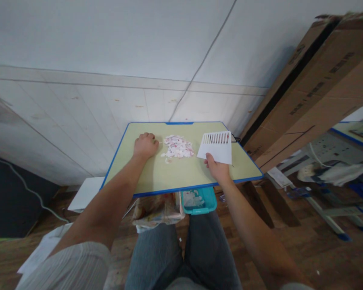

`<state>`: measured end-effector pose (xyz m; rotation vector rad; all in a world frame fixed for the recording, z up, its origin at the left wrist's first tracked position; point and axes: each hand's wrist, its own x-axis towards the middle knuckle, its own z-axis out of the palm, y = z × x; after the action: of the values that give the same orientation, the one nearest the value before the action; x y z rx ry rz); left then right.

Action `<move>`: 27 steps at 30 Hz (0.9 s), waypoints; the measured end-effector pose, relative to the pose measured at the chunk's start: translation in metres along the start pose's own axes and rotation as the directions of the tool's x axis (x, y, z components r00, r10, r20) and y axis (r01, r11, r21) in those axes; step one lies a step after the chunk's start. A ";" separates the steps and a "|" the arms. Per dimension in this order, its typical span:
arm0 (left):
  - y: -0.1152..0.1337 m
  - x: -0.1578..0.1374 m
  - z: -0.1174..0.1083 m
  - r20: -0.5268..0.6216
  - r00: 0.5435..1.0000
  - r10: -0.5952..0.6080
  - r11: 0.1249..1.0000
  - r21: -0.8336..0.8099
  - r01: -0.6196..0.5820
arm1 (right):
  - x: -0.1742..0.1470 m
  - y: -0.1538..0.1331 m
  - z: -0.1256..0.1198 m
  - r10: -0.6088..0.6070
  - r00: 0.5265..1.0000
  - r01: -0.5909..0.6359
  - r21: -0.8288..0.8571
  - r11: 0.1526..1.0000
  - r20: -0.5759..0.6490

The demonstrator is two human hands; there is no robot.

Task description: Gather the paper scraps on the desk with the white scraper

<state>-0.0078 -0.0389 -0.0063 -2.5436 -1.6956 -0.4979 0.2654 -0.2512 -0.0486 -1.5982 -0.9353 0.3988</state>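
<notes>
My left hand (146, 145) rests on the left part of a pale yellow tabletop (166, 175) with blue edging. Its fingers are curled closed, and what is inside them, if anything, is hidden. To the right of it lies a loose heap of small white and pinkish paper scraps (178, 146). My right hand (218, 169) grips a white flat slotted piece (216, 151) at its near edge, thumb on top. A row of narrow slots runs along the far side of this piece. It is held over the right part of the table, apart from the scraps.
Below the table's front edge are a turquoise bin (199, 210) with pale scraps inside and a lined container (159, 211). Tall cardboard boxes (314, 84) lean at the right. A cable (201, 66) runs down the wall behind the table. White sheets (45, 245) lie at lower left.
</notes>
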 end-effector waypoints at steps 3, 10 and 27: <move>0.001 -0.002 0.001 -0.007 1.000 0.030 1.000 0.007 -0.030 | -0.009 0.002 -0.009 0.019 1.000 -0.020 -0.051 0.998 -0.011; 0.000 -0.007 0.005 0.004 0.999 0.052 0.999 0.014 -0.052 | -0.023 -0.004 -0.021 0.103 0.992 -0.110 -0.100 0.989 -0.074; -0.009 0.036 0.001 0.037 0.991 -0.129 0.989 -0.072 0.131 | -0.019 -0.015 -0.027 0.150 0.988 -0.152 0.084 0.985 0.027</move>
<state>-0.0025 -0.0027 0.0018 -2.5144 -1.8987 -0.5394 0.2671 -0.2830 -0.0317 -1.5939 -0.8046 0.5548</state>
